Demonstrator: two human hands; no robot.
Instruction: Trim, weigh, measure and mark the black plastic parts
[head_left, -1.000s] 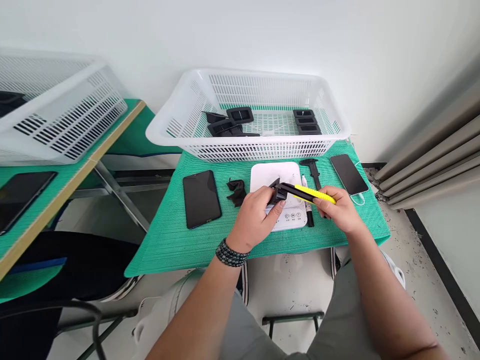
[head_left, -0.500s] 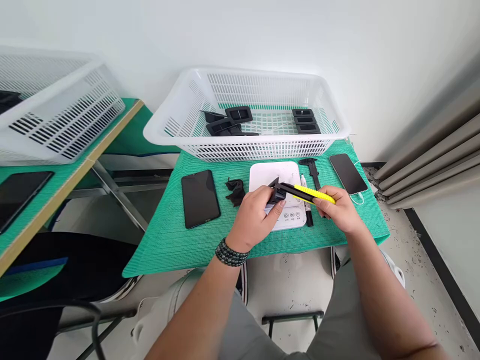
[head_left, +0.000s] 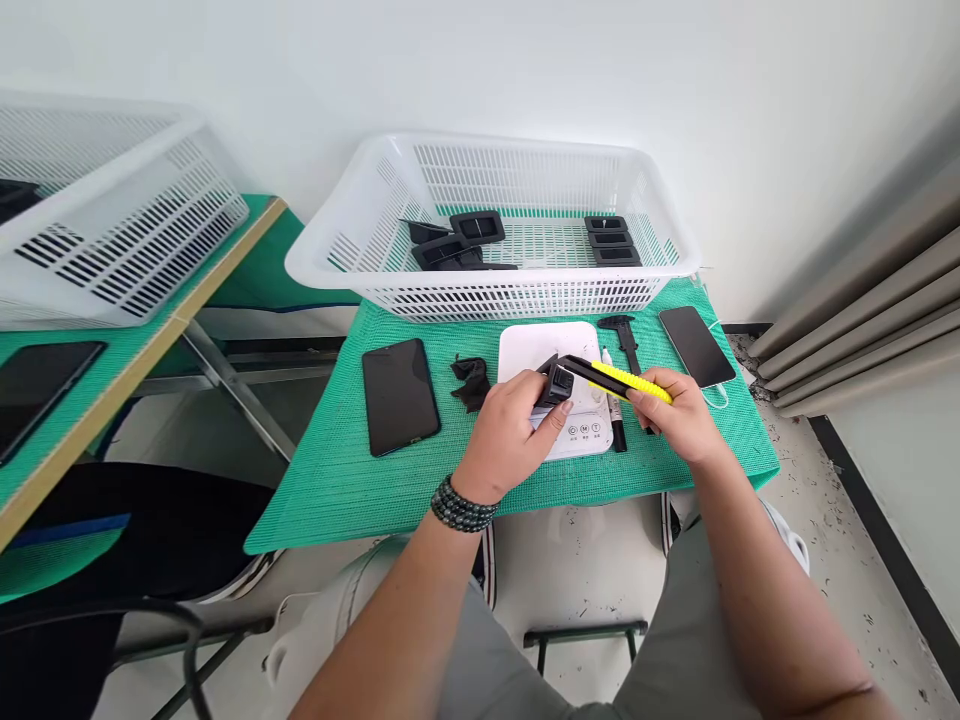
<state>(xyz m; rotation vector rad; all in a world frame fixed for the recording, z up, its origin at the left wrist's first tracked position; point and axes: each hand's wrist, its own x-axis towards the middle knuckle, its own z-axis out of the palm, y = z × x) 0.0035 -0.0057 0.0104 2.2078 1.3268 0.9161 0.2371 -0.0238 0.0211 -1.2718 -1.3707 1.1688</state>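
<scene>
My left hand [head_left: 517, 425] is closed on a small black plastic part [head_left: 556, 386], held above a white digital scale [head_left: 555, 345]. In my right hand [head_left: 679, 415] is a yellow and black utility knife [head_left: 619, 380]. Its tip end points left and meets the upper edge of the part; whether the blade touches cannot be made out. A black marker [head_left: 617, 425] with a white barrel lies along the scale's right side. Beyond it rests a black caliper [head_left: 625, 335], partly behind the knife and my right hand. Crumpled black scraps [head_left: 471, 382] lie left of the scale.
A white plastic basket [head_left: 517, 300] holding several black frame-shaped parts [head_left: 611, 240] stands at the back. A dark tablet [head_left: 401, 397] lies left, a cabled phone [head_left: 696, 346] right. Another table with a basket [head_left: 120, 250] is at far left, with a person's dark-clothed leg [head_left: 187, 510] below.
The knife's tip end has risen slightly and the knife now slopes more steeply. The black part has turned a little in my left hand, showing more of its end face.
</scene>
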